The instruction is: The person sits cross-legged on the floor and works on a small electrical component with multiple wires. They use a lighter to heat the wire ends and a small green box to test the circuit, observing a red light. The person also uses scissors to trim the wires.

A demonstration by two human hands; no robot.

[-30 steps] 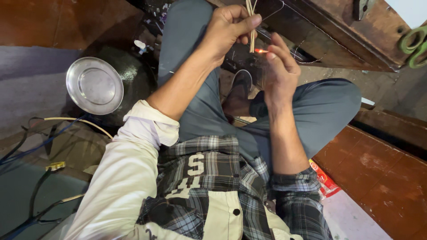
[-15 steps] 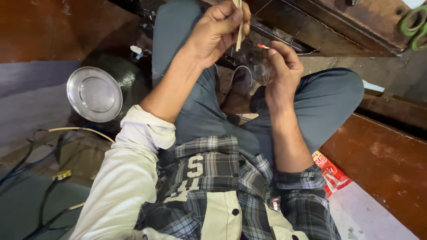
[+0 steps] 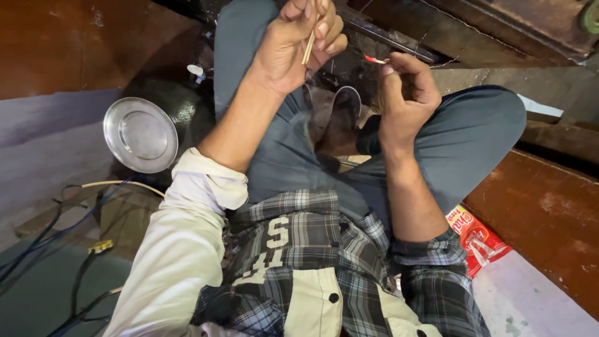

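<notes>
You are sitting cross-legged, both hands raised over your lap. Your left hand [image 3: 293, 47] is curling nearly closed, its fingers pinching a thin pale wooden stick [image 3: 309, 45] that is running upright between the fingertips and poking down past them toward the palm. Your right hand [image 3: 405, 93] is also closing loosely, thumb and forefinger gripping a small red-tipped piece [image 3: 374, 60] whose tip is pointing left, toward the stick; the two are lying near each other but apart, with open space between your hands. What exactly the red-tipped piece is, you cannot tell at this size. Down to your left, a round shiny metal plate [image 3: 138, 134] is lying on the floor, well apart from both hands, with dark cables [image 3: 43, 234] trailing below it. A red printed packet [image 3: 477, 240] is lying just beside your right elbow.
</notes>
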